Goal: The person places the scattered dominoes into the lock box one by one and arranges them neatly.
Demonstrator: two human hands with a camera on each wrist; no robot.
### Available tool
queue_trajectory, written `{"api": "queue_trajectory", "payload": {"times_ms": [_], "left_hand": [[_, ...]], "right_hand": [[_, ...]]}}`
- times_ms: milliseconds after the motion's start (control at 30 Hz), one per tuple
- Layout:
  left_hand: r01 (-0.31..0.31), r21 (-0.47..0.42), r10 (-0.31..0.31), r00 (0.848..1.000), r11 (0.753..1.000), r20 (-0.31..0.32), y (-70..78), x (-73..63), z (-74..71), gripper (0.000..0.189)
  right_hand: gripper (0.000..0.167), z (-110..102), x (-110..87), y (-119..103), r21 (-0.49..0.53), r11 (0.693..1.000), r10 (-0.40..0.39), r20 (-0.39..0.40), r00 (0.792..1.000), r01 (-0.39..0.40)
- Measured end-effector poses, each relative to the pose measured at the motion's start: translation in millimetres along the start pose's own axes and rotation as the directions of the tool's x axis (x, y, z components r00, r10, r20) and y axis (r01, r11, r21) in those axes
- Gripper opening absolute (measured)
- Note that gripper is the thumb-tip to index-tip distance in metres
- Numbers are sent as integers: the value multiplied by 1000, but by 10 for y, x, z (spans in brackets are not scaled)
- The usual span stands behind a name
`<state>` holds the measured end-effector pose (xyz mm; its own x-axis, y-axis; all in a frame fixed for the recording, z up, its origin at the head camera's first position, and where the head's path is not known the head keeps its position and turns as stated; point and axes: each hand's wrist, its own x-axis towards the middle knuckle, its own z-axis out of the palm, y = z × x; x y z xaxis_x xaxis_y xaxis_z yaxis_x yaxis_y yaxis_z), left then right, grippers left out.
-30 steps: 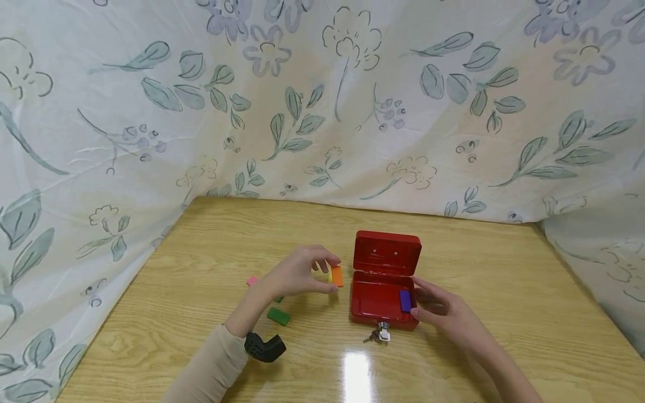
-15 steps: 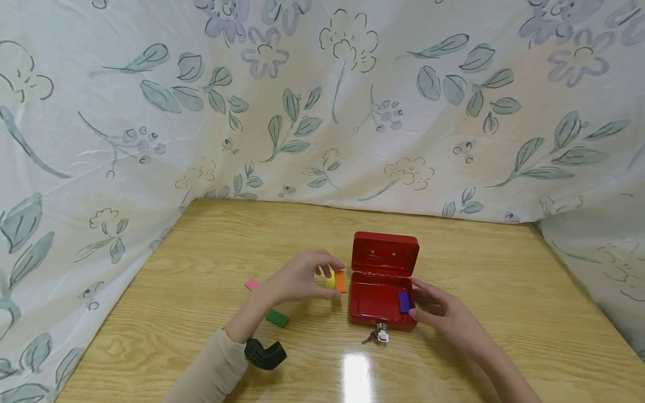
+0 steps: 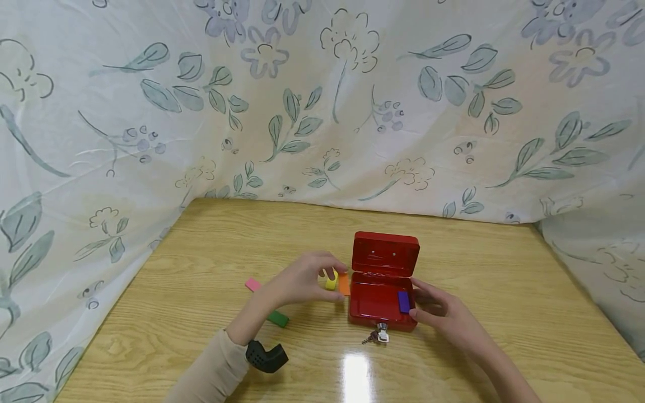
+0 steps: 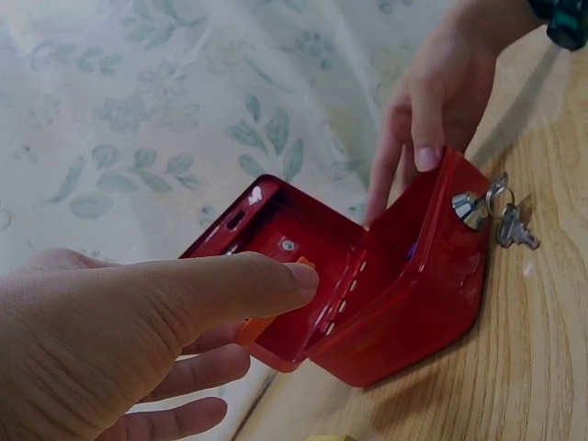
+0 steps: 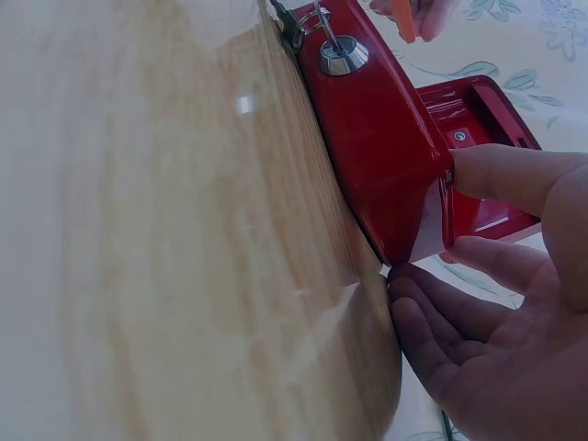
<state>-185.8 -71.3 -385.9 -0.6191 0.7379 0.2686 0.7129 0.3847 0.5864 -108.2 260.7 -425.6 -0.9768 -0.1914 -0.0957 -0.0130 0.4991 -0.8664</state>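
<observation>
On the left of the tabletop [image 3: 201, 257], a pink block [image 3: 253, 284] and a green block [image 3: 278, 319] lie partly behind the left forearm, much as they did a second ago. A black device [image 3: 267, 358] sits at the left wrist, by the cuff of a pale sleeve [image 3: 216, 364]. The left hand [image 3: 309, 278] has shifted rightward since then, closing most of the gap to the red box [image 3: 370, 304]. It pinches an orange block [image 3: 344, 284] between thumb and fingertips, the remaining fingers bent and loosely apart; the left wrist view shows orange on both sides of the thumb. The orange block is now right beside the left wall of the red box, though whether they touch I cannot tell. A yellow piece [image 3: 331, 281] shows through the gap between thumb and fingers. The red box stands with its lid [image 3: 385, 254] raised, as earlier, a silver lock with keys [image 3: 373, 337] at its front. Inside, near the right wall, lies a purple block [image 3: 404, 302], unmoved. The right hand [image 3: 445, 316] keeps its earlier grip on the right side of the red box, thumb at the front corner, a finger reaching the back, the other fingers bent low outside.
</observation>
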Motion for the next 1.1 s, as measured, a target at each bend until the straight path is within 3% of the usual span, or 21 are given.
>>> {"api": "queue_trajectory", "payload": {"times_ms": [533,1100], "left_hand": [[-26,19,25,1000,1000,10,34,15,57,46],[8,34,-10,998,999,62,149,70,193,44]], "right_hand": [[70,0,22,42,-20,1000,-4,-6,1000,4],[69,-15,39,31,-17,1000,9,-10,1000,-9]]}}
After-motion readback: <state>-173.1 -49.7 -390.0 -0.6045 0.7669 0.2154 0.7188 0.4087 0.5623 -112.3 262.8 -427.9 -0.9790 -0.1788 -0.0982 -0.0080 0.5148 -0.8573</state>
